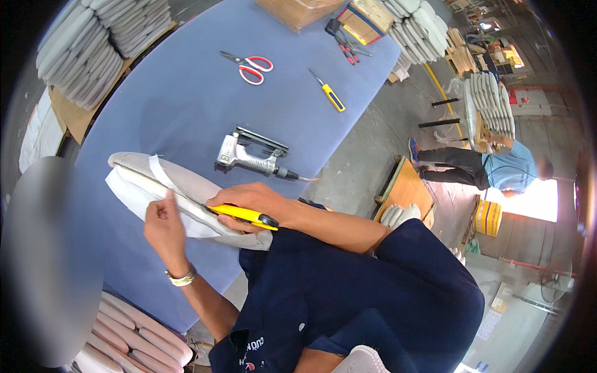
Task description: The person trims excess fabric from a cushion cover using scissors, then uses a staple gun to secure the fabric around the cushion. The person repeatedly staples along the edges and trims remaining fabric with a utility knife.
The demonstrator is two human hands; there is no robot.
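Observation:
A grey upholstered pad [198, 178] lies on the blue-covered table, with white fabric [130, 194] along its near side and a narrow loose white strip [163, 173] across it. My right hand [254, 200] is closed around a yellow utility knife [239, 214], whose front end points at the seam between pad and white fabric. The blade itself cannot be made out. My left hand [165, 225], with a watch on its wrist, pinches the edge of the fabric just left of the knife. Beyond the pad rests a silver staple gun [252, 153] with a hose fitting.
Red-handled scissors [252, 68], a yellow screwdriver [333, 97] and pliers [347, 51] lie farther back on the table [180, 93]. A cardboard box [300, 11] stands at its far edge. Stacked pads [81, 56] flank the table. Another person [507, 166] stands at the right.

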